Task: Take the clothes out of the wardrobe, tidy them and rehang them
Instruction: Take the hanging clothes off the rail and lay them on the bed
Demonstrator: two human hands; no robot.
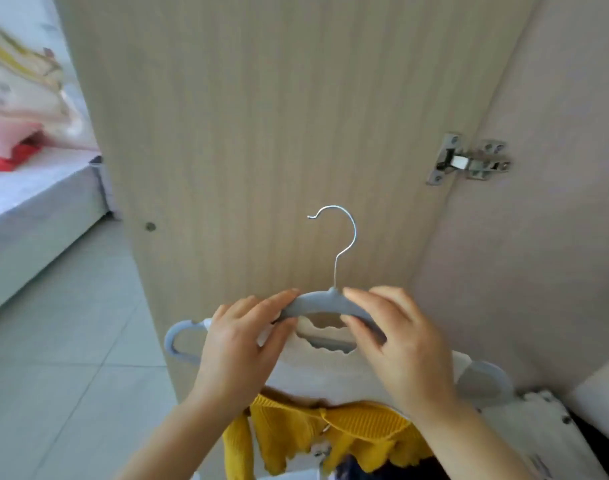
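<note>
Your left hand (pixel 240 344) and right hand (pixel 400 341) both pinch the hanger (pixel 325 304), one on each side of its neck, thumbs under and fingers over the grey bar. You hold it up in front of the open door (pixel 261 133), its hook (pixel 344 233) upright and caught on nothing.

A white top (pixel 316 375) hangs from it, the scalloped neckline just below the bar. The hanger's left end sticks out bare, so the top looks only partly seated.

My reading is that this piece is out of the wardrobe and midway through tidying. You have yet to square it on both shoulders and hook it back on the rail, which is out of view.

The yellow knit (pixel 358 431) sits low beneath your wrists. Whether it is on a hanger I cannot tell, so count it as probably still to do.
</note>
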